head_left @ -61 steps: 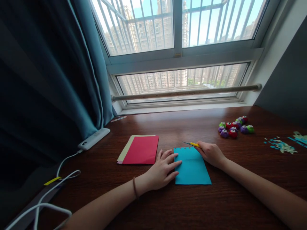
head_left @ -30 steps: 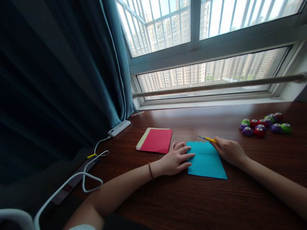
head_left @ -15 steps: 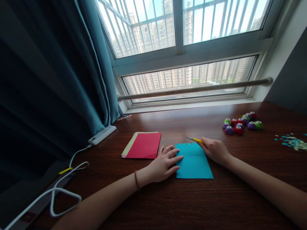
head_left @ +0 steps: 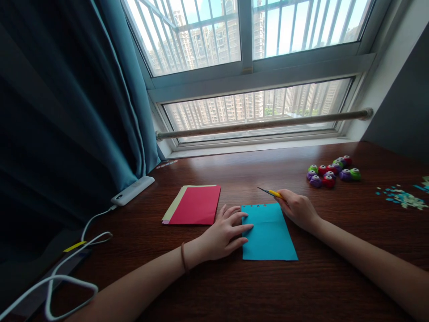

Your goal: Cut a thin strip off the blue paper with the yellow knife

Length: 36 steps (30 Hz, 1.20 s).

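A blue sheet of paper lies flat on the table, with a row of small notches or holes along its far edge. My left hand rests with fingers spread over the sheet's left edge. In my closed right hand is a slim tool with a yellow handle and a dark pointed tip; its exact kind is unclear. The tip points left, beyond the paper's far edge. Left of the sheet, close to my left fingertips, sits a stack of red and pale yellow paper.
Several red, green and purple toy figures with eyes stand at the back right. Small blue and pale paper bits lie at the far right. At the left are a white device, its white cable and the curtain.
The view has shifted slightly, and things at the left appear farther left. My left hand stays on the blue paper, and my right hand still holds the yellow-handled tool near the far edge.
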Each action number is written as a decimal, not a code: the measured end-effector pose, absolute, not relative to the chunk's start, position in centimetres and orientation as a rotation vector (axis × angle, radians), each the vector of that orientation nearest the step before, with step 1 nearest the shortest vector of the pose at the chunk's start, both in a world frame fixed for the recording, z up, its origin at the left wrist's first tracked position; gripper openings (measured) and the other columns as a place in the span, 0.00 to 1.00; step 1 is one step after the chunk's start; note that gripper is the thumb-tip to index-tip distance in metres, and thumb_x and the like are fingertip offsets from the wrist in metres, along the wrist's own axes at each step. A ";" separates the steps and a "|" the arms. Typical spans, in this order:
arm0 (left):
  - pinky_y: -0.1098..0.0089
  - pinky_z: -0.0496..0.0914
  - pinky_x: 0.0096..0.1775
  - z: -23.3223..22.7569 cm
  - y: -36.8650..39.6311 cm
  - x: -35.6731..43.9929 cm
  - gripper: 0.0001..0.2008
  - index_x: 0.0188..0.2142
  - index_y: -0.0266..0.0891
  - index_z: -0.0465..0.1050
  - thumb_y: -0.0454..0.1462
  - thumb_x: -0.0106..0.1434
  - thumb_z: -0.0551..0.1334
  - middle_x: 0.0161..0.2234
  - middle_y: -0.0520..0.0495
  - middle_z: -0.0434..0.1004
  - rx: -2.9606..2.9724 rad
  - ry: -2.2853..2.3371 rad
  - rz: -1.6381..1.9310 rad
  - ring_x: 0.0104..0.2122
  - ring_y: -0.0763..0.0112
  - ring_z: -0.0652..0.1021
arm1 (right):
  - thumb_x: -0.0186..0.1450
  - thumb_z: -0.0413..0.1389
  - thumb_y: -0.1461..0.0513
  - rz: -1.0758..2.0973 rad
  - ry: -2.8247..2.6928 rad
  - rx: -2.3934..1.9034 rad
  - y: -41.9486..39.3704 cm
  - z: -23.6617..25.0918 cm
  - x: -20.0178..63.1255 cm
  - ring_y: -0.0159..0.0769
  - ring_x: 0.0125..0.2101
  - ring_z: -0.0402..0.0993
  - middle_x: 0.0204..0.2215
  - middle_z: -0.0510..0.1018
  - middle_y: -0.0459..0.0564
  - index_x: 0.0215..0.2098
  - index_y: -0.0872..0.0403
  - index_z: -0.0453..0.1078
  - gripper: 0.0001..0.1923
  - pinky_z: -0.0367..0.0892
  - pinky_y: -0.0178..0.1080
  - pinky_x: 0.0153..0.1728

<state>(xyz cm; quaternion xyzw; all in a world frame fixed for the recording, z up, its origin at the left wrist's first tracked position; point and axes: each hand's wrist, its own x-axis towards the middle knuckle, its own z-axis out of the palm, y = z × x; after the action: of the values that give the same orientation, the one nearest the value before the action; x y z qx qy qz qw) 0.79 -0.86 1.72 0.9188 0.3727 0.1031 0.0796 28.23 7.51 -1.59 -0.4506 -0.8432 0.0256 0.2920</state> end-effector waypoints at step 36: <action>0.43 0.43 0.56 1.8 -0.7 0.7 0.19 0.56 0.50 0.61 0.39 0.66 0.56 0.55 0.43 0.58 2.745 1.077 0.238 0.58 0.52 0.54 | 0.58 0.58 0.64 0.804 -2.104 -1.444 9.0 -0.6 29.1 0.37 0.31 0.70 0.29 0.74 0.44 0.33 0.53 0.65 0.06 0.60 0.35 0.33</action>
<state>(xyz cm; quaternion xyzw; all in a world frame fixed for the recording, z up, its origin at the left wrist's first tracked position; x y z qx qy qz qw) 0.68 -0.73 1.78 0.9240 0.3626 0.0801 0.0916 29.12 8.99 -0.58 -0.5250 -0.7652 0.2925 0.2310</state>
